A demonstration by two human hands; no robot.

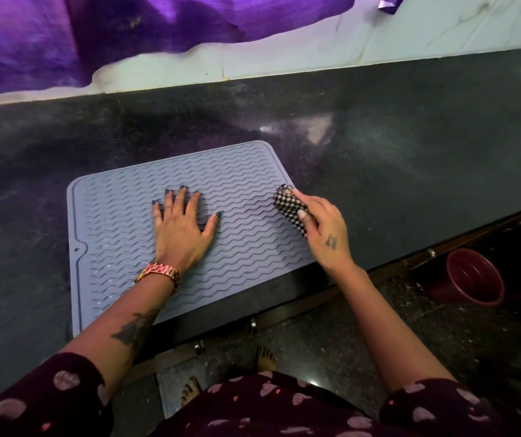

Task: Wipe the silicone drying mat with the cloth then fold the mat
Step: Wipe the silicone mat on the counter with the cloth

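A grey-blue silicone drying mat [114,234] with wavy ridges lies flat on the dark stone counter, its near edge at the counter's front. My left hand [182,230] rests palm down on the middle of the mat with fingers spread. My right hand [325,230] grips a bunched black-and-white checked cloth [287,201] and holds it against the mat's right edge.
The dark counter [379,146] runs back to a pale wall [284,55], where a purple fabric [95,33] hangs. A maroon bucket [475,279] stands on the floor at the right, below the counter's front edge. My bare feet show on the floor.
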